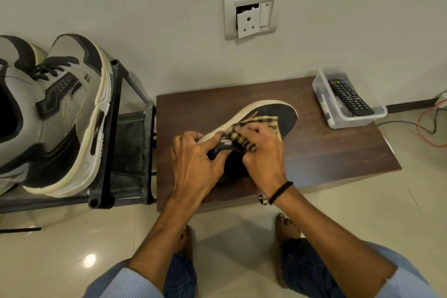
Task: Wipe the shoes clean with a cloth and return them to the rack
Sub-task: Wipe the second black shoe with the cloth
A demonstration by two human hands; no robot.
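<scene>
Shoe point(286, 116): laid on the counter point(326, 152), toe to the far right.
Cloth point(267, 121): checked, bunched over the shoe, gripped by the right hand point(263, 150).
Left hand point(193, 155): curled round the shoe's near end.
Rack point(106, 152): left, just beside the counter, topped by grey-and-black sneakers point(67, 109).

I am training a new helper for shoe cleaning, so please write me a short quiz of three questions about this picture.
1. True or false: the grey sneakers stand on the floor.
2. The right hand grips the striped cloth. What does the left hand hold? A) the dark shoe B) a brush C) a bottle
3. Fill in: the remote control lies in a clear plastic ____.
Key: 1. False, they stand on the rack. 2. A. 3. box.
</scene>
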